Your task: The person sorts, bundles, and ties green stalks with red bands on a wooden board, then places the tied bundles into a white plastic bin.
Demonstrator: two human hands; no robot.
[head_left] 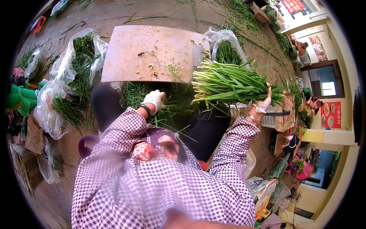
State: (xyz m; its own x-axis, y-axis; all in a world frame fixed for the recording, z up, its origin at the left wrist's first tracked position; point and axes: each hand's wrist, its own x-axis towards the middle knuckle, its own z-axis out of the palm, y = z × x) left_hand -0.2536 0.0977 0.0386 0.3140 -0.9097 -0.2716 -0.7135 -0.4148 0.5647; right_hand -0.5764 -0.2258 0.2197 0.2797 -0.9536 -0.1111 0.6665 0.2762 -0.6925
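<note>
My right hand (263, 104), in a pale glove with a bracelet at the wrist, grips a thick bunch of garlic chives (232, 82) by its leafy end. The bunch lies sideways, its pale cut stalk ends pointing left over the right edge of the board. My left hand (155, 100), also gloved and with a dark bangle, is closed above the loose green leaves (133, 91) between my knees. Whatever its fingers hold, if anything, is hidden. In front of me stands a low pinkish board (152, 53), strewn with cut bits and dirt.
Plastic bags of greens stand at the left (82, 53) and just behind the bunch, where another bag (228, 49) rests. A white crate (268, 119) and brown sack (285, 112) lie right of my right hand. Other people sit along the right wall (305, 168). Leaf scraps litter the floor.
</note>
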